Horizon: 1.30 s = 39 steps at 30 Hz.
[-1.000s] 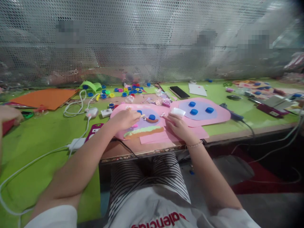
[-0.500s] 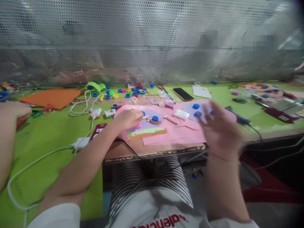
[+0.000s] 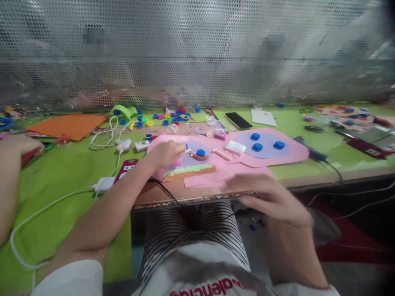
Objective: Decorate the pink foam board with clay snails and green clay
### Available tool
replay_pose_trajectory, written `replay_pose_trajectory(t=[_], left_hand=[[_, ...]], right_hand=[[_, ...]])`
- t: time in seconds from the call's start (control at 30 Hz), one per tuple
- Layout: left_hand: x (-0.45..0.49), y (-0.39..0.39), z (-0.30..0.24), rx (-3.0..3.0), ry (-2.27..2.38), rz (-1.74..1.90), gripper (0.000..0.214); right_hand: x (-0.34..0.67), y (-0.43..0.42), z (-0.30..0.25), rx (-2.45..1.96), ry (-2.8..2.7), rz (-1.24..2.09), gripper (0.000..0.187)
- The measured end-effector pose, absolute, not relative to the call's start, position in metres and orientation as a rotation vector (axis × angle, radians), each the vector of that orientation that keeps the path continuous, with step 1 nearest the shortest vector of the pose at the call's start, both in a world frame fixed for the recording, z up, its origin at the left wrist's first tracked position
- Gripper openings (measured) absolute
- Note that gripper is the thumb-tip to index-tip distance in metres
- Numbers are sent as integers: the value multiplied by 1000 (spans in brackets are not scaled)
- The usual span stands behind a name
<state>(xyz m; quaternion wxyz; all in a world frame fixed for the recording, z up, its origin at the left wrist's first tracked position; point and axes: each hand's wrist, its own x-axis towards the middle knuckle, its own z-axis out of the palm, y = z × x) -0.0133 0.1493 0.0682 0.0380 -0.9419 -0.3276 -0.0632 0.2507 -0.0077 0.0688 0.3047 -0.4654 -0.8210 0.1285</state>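
Note:
My left hand (image 3: pixel 169 153) is closed with its fingertips together on the left pink paper cutout (image 3: pixel 154 174). A small cream-coloured piece (image 3: pixel 187 151) shows at the fingertips; whether it is gripped I cannot tell. Beside the fingers lie a blue bottle cap (image 3: pixel 200 153), a brown curved piece (image 3: pixel 202 157) and a green-and-brown strip (image 3: pixel 189 172). Blurred, my right hand (image 3: pixel 271 195) hovers at the table's front edge, fingers stretched and thumb apart, with nothing seen in it. Three blue caps (image 3: pixel 257 147) sit on the lilac oval of the right pink cutout (image 3: pixel 298 154).
A white packet (image 3: pixel 235 146) and a pale pink stick (image 3: pixel 222 154) lie between the cutouts. Behind are a black phone (image 3: pixel 238 120), loose coloured caps (image 3: pixel 166 122) and orange paper (image 3: pixel 69 126). White cables (image 3: pixel 55 203) cross the left side, near another person's arm (image 3: pixel 9 176).
My right hand has moved from over the right cutout down and left to the table edge, uncovering a blue cap there. My left hand stays nearly in place.

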Motion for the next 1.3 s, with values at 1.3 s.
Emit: replay_pose_trajectory(t=[1.3], left_hand=[[-19, 160, 79, -3069, -1801, -1466, 4]], right_hand=[[199, 54, 17, -1179, -2445, 166, 40]])
